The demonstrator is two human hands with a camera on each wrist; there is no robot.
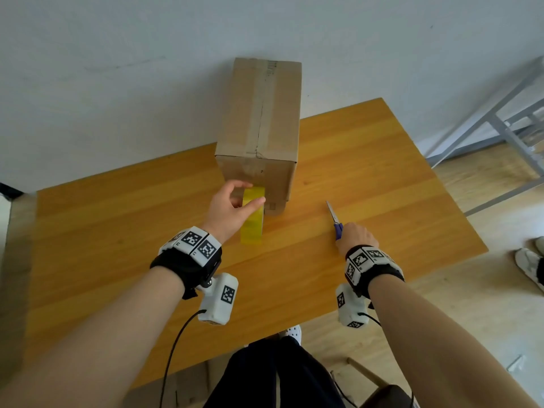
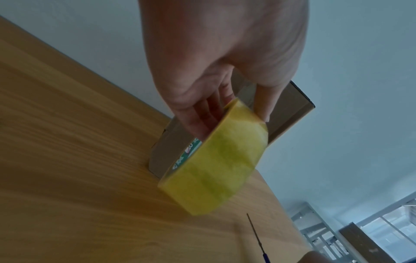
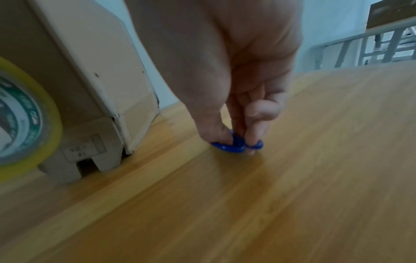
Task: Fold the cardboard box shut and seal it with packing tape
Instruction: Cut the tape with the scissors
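Wooden table [image 1: 117, 231] | taped cardboard box [image 1: 259, 128] standing upright | left hand [image 1: 229, 210] gripping yellow tape roll [image 1: 252, 219] against box front | right hand [image 1: 354, 237] pinching blue scissors [image 1: 335, 219] right of box

A plain pale wall [image 1: 117, 69] is filling the upper part of the head view, lit evenly by soft daylight and showing a few faint scuffs. In front of it a wooden counter [image 1: 117, 231] with an orange-yellow grained top is standing on a light wood-plank floor [image 1: 485, 304]. To the right, a grey metal frame [image 1: 500, 122] with slanted and crossing bars is sitting against the wall; the right wrist view is showing the same frame [image 3: 364, 44] with something brown lying on top of it, too blurred to identify. A white shoe [image 1: 528, 265] is resting on the floor at the right edge.
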